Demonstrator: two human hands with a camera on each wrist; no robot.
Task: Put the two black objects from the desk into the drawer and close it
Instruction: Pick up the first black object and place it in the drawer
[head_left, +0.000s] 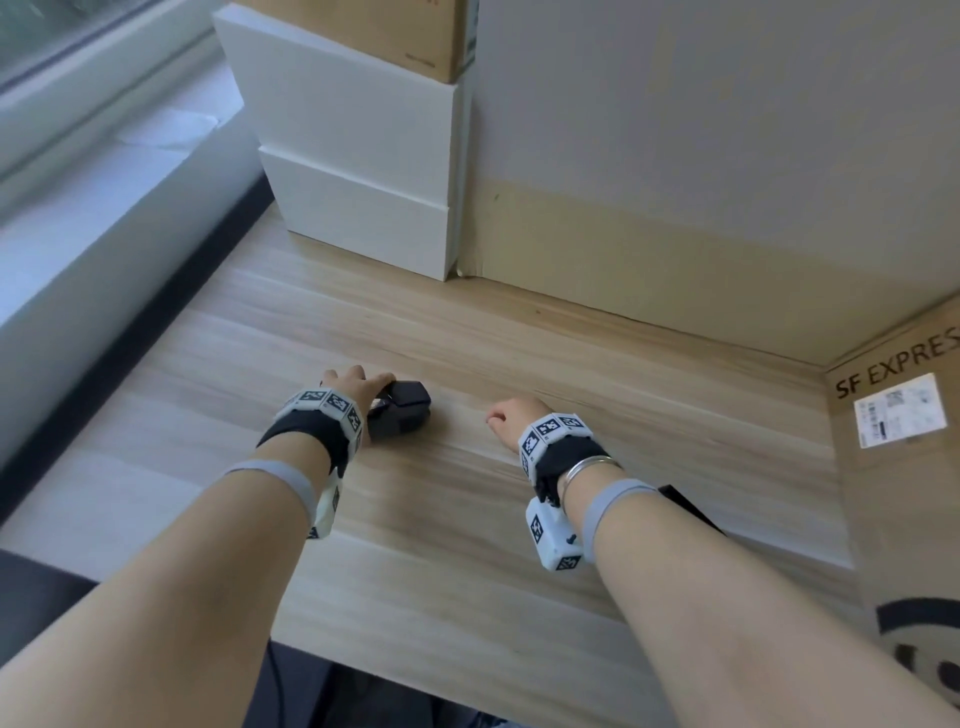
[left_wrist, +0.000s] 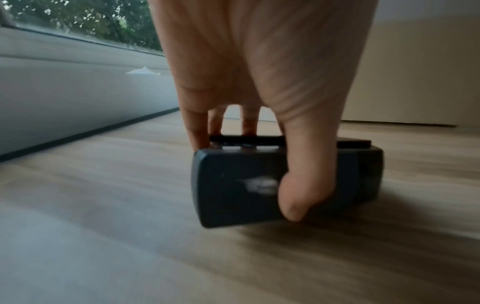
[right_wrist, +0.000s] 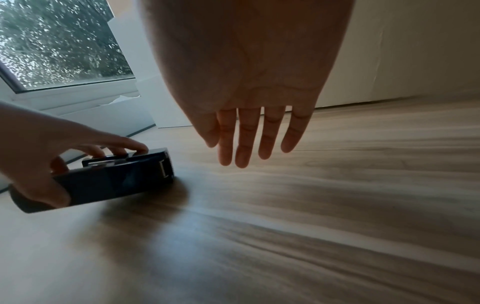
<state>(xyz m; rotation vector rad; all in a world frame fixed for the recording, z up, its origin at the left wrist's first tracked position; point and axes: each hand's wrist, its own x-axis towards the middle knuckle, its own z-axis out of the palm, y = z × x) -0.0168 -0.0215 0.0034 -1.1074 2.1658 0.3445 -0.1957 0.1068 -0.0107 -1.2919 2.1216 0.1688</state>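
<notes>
A black boxy object (head_left: 408, 410) sits on the wooden desk (head_left: 441, 545). My left hand (head_left: 374, 395) grips it from above. In the left wrist view the thumb (left_wrist: 293, 197) presses the near face of the object (left_wrist: 233, 189) and the fingers (left_wrist: 197, 131) hook over its far top edge. The right wrist view shows the same object (right_wrist: 116, 179) tilted, with its near end raised. My right hand (head_left: 506, 415) hovers over bare desk to its right, holding nothing, fingers (right_wrist: 241, 148) straight. A second flat black object (head_left: 688, 506) peeks out beside my right forearm. No drawer is in view.
A stack of white boxes (head_left: 363, 166) with a cardboard box (head_left: 395, 31) on top stands at the back of the desk. A large SF Express carton (head_left: 898, 441) blocks the right side. A window sill (head_left: 104, 218) runs along the left.
</notes>
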